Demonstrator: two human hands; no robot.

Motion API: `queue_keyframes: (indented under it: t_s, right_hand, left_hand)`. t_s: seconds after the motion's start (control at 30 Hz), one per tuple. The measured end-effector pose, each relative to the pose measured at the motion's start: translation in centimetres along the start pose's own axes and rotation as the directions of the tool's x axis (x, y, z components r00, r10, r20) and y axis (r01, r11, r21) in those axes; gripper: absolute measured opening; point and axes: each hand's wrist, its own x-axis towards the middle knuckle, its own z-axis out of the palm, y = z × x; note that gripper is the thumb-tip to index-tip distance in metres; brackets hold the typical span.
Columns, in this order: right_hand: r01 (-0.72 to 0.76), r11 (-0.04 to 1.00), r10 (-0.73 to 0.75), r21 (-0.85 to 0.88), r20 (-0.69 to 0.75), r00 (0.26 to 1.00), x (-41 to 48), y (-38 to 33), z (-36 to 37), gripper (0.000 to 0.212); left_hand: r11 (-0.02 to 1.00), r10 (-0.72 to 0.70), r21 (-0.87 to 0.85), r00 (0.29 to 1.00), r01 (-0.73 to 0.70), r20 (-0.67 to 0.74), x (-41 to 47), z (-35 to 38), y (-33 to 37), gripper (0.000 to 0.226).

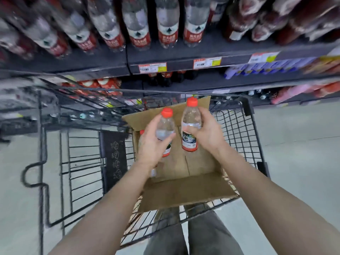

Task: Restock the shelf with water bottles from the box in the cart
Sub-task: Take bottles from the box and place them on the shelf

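Observation:
Above the open cardboard box [185,190] in the black wire cart [244,137], each of my hands holds a small clear water bottle with a red cap and red label. My left hand [152,146] grips the left bottle [166,124]. My right hand [207,131] grips the right bottle [190,120], held slightly higher. Another red-capped bottle [141,134] stands in the box's far left corner, mostly hidden behind my left hand. The dark shelf [202,50] ahead carries a row of large water bottles [168,24] with red labels.
Price tags [152,68] line the shelf edge. Lower shelves hold dark bottles [165,78] and coloured packs [266,69]. The cart's folded child seat [113,157] is to the left of the box. Grey floor [298,144] lies on both sides.

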Motion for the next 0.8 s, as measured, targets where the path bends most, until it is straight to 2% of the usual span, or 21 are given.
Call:
queue_keyframes:
  t_s: [0.13,0.4,0.47,0.57,0.67,0.8]
  right_hand:
    - [0.109,0.994,-0.108,0.013,-0.049,0.993,-4.2,-5.8,-2.8,0.068]
    - [0.317,0.948,-0.314,0.005,-0.128,0.941,-12.5,-18.1,-7.3,0.061]
    - [0.377,0.926,-0.374,0.0,-0.135,0.918,-14.4,-20.7,-7.9,0.064]
    - [0.448,0.894,-0.443,0.016,-0.108,0.89,-17.4,-24.0,-8.5,0.065]
    - [0.514,0.857,-0.512,0.018,-0.071,0.856,-20.4,-26.7,-8.7,0.084]
    - [0.6,0.799,-0.6,0.026,-0.016,0.8,-24.7,-29.7,-8.8,0.064]
  left_hand:
    - [0.992,0.126,0.011,0.989,-0.126,-0.074,-1.6,-5.6,5.1,0.077]
    - [0.925,0.375,0.115,0.921,-0.363,-0.103,-7.2,-15.8,14.6,0.078]
    - [0.909,0.408,0.149,0.904,-0.389,-0.127,-9.2,-17.7,16.2,0.08]
    - [0.909,0.417,0.111,0.884,-0.402,-0.211,-11.9,-20.1,18.2,0.082]
    - [0.894,0.447,0.109,0.85,-0.435,-0.28,-15.0,-22.7,19.6,0.082]
    - [0.865,0.499,0.172,0.781,-0.471,-0.375,-19.3,-26.4,21.1,0.081]
